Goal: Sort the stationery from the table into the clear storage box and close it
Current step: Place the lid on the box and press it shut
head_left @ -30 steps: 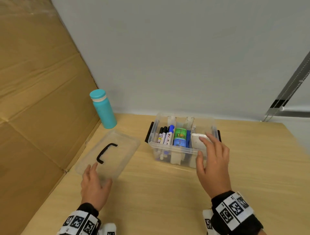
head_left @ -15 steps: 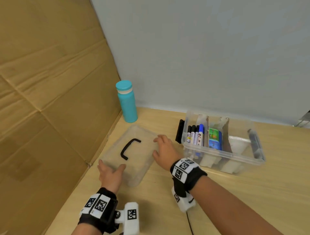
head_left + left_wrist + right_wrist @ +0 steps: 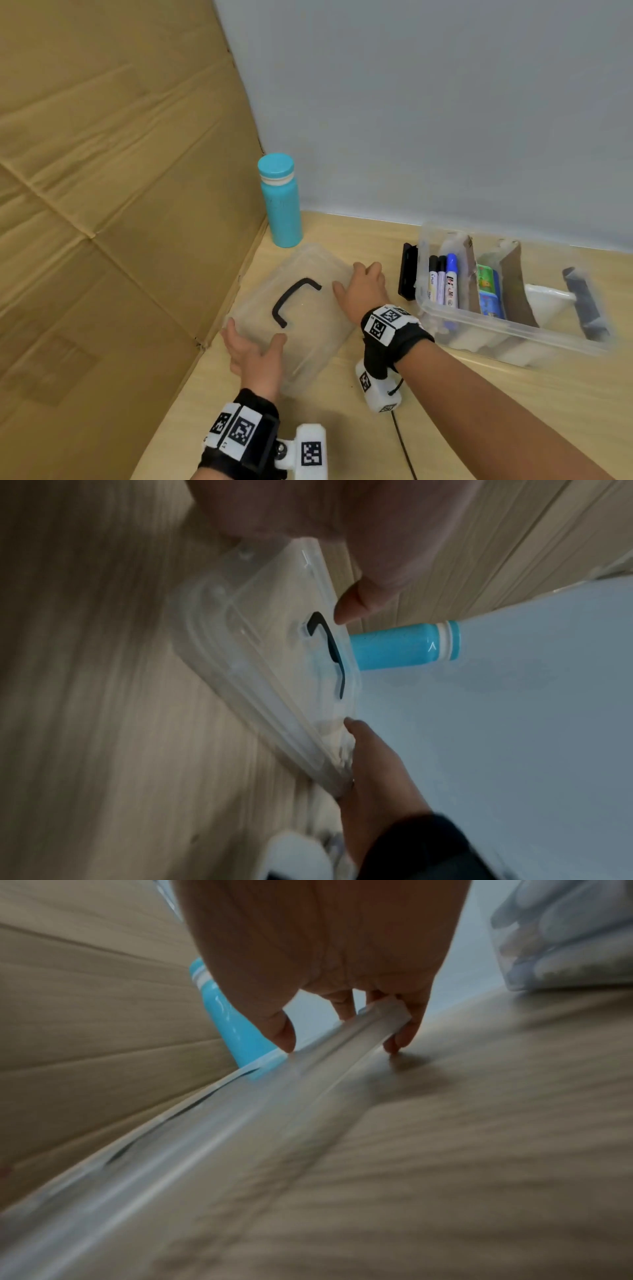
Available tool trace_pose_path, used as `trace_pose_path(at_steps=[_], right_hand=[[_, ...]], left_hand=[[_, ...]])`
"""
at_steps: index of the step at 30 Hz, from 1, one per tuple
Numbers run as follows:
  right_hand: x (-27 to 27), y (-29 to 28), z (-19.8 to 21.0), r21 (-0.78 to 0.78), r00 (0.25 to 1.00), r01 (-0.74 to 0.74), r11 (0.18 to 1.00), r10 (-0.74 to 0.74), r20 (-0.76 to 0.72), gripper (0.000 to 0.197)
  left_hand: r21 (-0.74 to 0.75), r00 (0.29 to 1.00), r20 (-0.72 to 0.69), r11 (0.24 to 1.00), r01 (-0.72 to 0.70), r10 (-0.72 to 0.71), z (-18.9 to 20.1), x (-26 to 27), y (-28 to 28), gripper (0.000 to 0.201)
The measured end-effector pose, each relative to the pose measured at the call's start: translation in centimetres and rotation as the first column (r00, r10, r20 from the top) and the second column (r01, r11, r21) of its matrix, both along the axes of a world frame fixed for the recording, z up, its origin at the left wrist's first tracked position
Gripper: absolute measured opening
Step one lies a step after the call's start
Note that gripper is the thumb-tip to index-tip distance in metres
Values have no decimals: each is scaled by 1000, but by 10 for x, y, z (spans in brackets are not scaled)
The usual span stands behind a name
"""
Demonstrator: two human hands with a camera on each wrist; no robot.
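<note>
Pale wood bench (image 3: 575, 394) in the foreground, with both forearms reaching across it.

Nearest, left hand (image 3: 255, 356) at the near end of a clear lid (image 3: 318, 346), thumb on top and fingers curled round the edge, gripping it. Lid lying top side up, its black handle (image 3: 276, 306) untouched, probably for the sake of a level, two-edged hold on a wide, bendy panel.

Slightly farther, right hand (image 3: 363, 291) at the lid's far right corner, thumb above and fingertips tucked beneath, pinching the edge. In the right wrist view, that corner raised a little off the bench. Hands at opposite ends, apparently for sharing the weight evenly and steering the lid squarely.

To the right and a little beyond, clear box (image 3: 513, 337), open, just beside the right hand but apart from the lid. Inside, dividers keeping kinds separate: markers (image 3: 442, 281) together in the left compartment, colourful packets in the middle, something pale at the right. Black latches (image 3: 409, 274) at both ends swung outward, seemingly to leave the rim free. Stationery already inside, with closing apparently the step in hand.

Beyond the lid, turquoise bottle (image 3: 281, 205) upright in the corner, near the lid's far edge. Cardboard (image 3: 120, 205) along the left, grey wall (image 3: 445, 102) behind.
</note>
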State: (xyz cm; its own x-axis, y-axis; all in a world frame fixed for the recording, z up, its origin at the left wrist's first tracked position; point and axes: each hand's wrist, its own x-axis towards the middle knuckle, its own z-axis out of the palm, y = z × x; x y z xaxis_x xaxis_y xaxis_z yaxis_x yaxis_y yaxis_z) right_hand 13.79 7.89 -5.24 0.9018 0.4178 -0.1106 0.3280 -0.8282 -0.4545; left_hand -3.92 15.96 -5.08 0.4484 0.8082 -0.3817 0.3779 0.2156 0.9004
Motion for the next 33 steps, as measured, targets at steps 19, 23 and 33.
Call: trace_pose_path(at_steps=[19, 23, 33], right_hand=[[-56, -164, 129, 862, 998, -62, 504, 61, 36, 15], [-47, -213, 140, 936, 985, -20, 351, -152, 78, 18], [21, -279, 95, 783, 923, 223, 581, -385, 22, 23]], left_hand=[[356, 875, 446, 934, 19, -187, 103, 11, -63, 72], [545, 816, 408, 826, 142, -410, 124, 29, -96, 66], [704, 820, -64, 557, 441, -569, 94, 119, -133, 55]])
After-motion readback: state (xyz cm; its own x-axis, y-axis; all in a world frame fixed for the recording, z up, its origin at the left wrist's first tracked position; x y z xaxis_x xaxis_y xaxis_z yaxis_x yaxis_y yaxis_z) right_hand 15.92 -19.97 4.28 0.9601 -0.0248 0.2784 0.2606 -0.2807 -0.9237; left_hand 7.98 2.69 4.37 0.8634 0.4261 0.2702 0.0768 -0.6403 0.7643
